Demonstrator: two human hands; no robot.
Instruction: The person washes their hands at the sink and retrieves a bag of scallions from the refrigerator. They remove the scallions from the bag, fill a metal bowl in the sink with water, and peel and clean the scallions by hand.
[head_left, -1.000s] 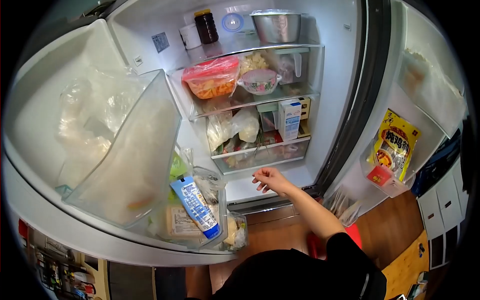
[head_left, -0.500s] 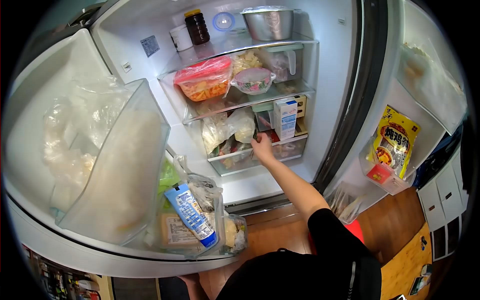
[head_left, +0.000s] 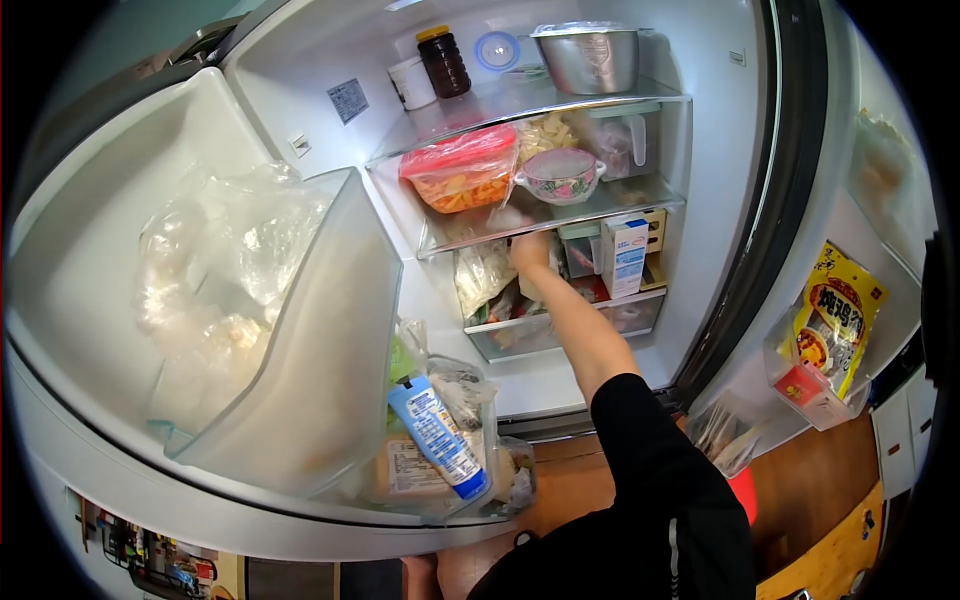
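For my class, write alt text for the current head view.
A right hand reaches into an open fridge, beside a plastic bag and below a flowered bowl. A dark jar and metal pot stand on a higher shelf.

Fridge drawer (head_left: pixel 510 342): plastic bag (head_left: pixel 483 278), ctn (head_left: pixel 625 258), prob. veg (head_left: pixel 497 307).

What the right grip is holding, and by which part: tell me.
Cannot be told: the right grip is beside a plastic bag, but its far side is hidden, so no hold can be confirmed.
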